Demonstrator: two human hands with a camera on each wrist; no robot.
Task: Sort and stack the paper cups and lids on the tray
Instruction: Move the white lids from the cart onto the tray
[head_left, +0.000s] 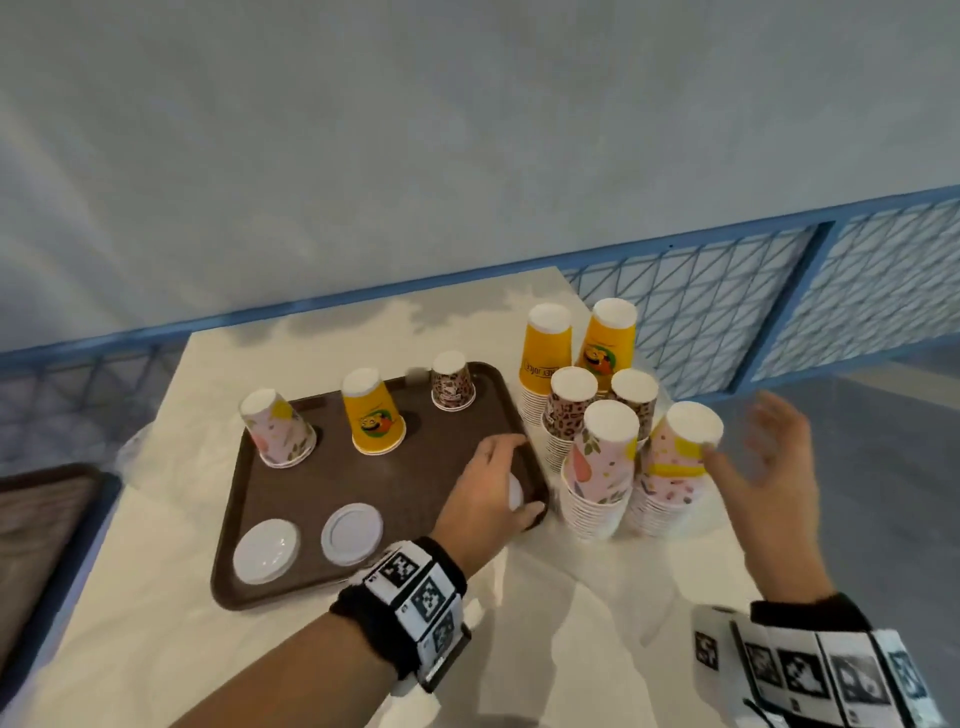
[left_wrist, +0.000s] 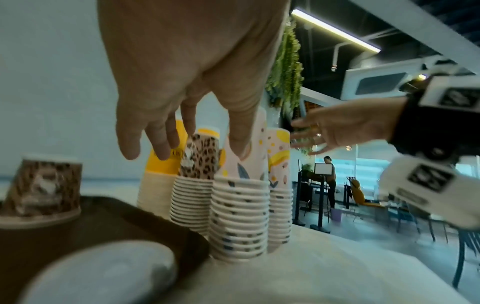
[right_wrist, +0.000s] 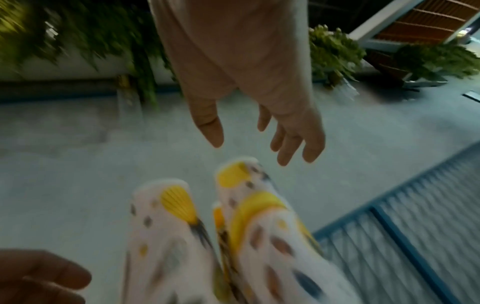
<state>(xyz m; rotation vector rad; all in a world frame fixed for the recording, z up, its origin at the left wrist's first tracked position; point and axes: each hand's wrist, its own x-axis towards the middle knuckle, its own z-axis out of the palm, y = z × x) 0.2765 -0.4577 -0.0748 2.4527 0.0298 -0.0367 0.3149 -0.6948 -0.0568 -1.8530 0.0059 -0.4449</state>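
A brown tray (head_left: 363, 483) holds three upturned cups: pink floral (head_left: 278, 428), yellow (head_left: 373, 418) and leopard (head_left: 453, 382). Two white lids (head_left: 266, 551) (head_left: 352, 532) lie at its near edge. My left hand (head_left: 519, 478) hovers over the tray's right edge with fingers hanging loose, and a third white lid (head_left: 515, 491) lies under it. In the left wrist view that hand (left_wrist: 182, 148) holds nothing above the lid (left_wrist: 103, 273). My right hand (head_left: 743, 447) is spread open beside the right pink floral stack (head_left: 680, 452), empty in the right wrist view (right_wrist: 259, 148).
Right of the tray stand upturned cup stacks: two yellow (head_left: 545, 358), two leopard (head_left: 571, 410), another pink floral (head_left: 605, 467). A blue mesh railing (head_left: 727, 301) runs behind the white table. A second tray (head_left: 47, 519) sits at far left.
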